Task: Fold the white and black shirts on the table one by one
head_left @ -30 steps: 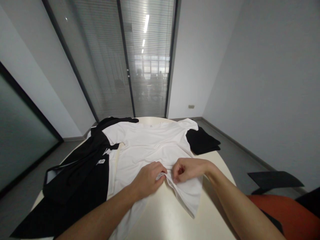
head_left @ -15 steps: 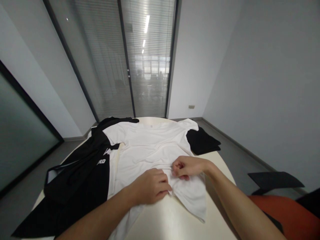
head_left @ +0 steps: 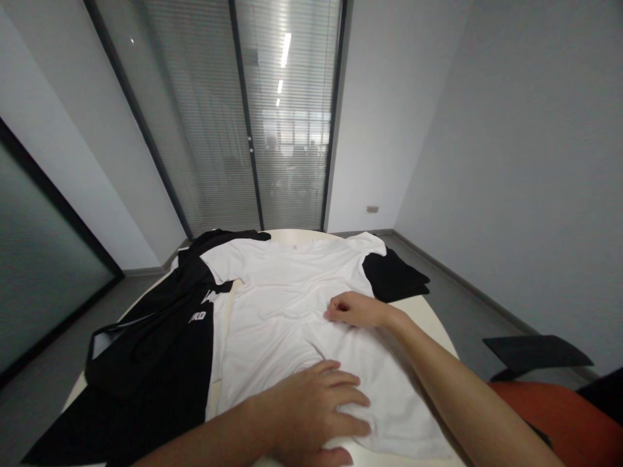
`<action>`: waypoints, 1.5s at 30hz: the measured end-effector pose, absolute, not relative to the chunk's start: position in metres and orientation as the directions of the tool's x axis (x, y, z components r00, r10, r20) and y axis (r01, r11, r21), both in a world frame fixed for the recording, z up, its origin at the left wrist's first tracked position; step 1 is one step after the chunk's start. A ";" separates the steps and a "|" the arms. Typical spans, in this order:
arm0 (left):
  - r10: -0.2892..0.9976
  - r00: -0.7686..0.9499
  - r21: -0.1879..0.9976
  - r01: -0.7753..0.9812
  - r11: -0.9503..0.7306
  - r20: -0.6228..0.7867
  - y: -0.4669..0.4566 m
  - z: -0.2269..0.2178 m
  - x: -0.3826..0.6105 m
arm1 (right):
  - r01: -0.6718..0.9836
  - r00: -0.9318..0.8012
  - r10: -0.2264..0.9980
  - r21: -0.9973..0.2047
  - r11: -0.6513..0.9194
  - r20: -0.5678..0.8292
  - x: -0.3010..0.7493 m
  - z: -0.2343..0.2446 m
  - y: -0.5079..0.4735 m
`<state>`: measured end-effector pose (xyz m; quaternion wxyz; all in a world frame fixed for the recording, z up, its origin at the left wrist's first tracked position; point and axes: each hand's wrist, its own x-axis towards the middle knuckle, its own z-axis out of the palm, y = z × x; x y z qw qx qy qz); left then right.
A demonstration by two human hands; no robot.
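A white T-shirt (head_left: pixel 287 285) lies spread on the table, its neck at the far side and its hem toward me, with creases across the middle. My left hand (head_left: pixel 321 412) rests palm down on the lower part of the shirt, fingers spread. Higher up on the right side of the shirt is my right hand (head_left: pixel 355 310), fingers curled together against the cloth. Whether cloth is pinched between those fingers is hidden.
Black garments with white lettering (head_left: pixel 160 350) are heaped along the table's left side. A folded black garment (head_left: pixel 396 275) lies at the back right of the pale round table (head_left: pixel 428 321). An orange and black chair (head_left: pixel 549 408) stands at right, before glass partitions (head_left: pixel 292 162).
The bunched lower part of the shirt now lies flatter, its hem nearer to me. My left hand moved down and right and spread its fingers. My right hand moved slightly up.
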<state>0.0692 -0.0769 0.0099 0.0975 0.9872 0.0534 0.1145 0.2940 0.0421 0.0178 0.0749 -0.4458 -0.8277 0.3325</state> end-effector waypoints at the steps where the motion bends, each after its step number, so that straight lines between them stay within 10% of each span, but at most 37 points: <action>1: 0.115 0.971 0.189 0.075 -0.979 0.207 -0.079 0.009 0.070 | 0.722 -0.579 0.801 -0.553 0.416 -0.153 0.289 0.020 0.044; 5: 0.037 0.970 0.144 0.002 -0.990 0.240 -0.090 -0.006 0.077 | 0.841 -0.505 0.862 -0.254 0.477 -0.052 0.261 0.034 0.060; 9: 0.015 0.963 0.298 -0.068 -0.952 0.269 -0.089 -0.007 0.081 | 0.890 -0.392 0.916 -0.217 0.402 0.088 0.229 0.042 0.085; 14: 0.459 0.852 0.523 0.279 -0.805 0.252 -0.060 0.019 0.057 | 0.876 -0.196 0.946 -0.387 0.288 0.259 0.212 0.031 0.093; 18: 0.678 0.730 0.383 0.604 -0.699 0.086 -0.036 0.021 0.025 | 0.838 -0.136 0.925 -0.457 0.299 0.355 0.222 0.015 0.076; 26: 0.587 0.759 0.379 0.650 -0.658 -0.282 -0.038 0.019 0.005 | 0.842 -0.275 0.920 -0.393 0.370 0.278 0.243 0.012 0.054; 45: 0.802 0.489 0.241 0.871 -0.428 -0.343 -0.028 0.016 -0.011 | 0.704 -0.574 0.749 -0.266 0.658 0.332 0.223 -0.013 0.036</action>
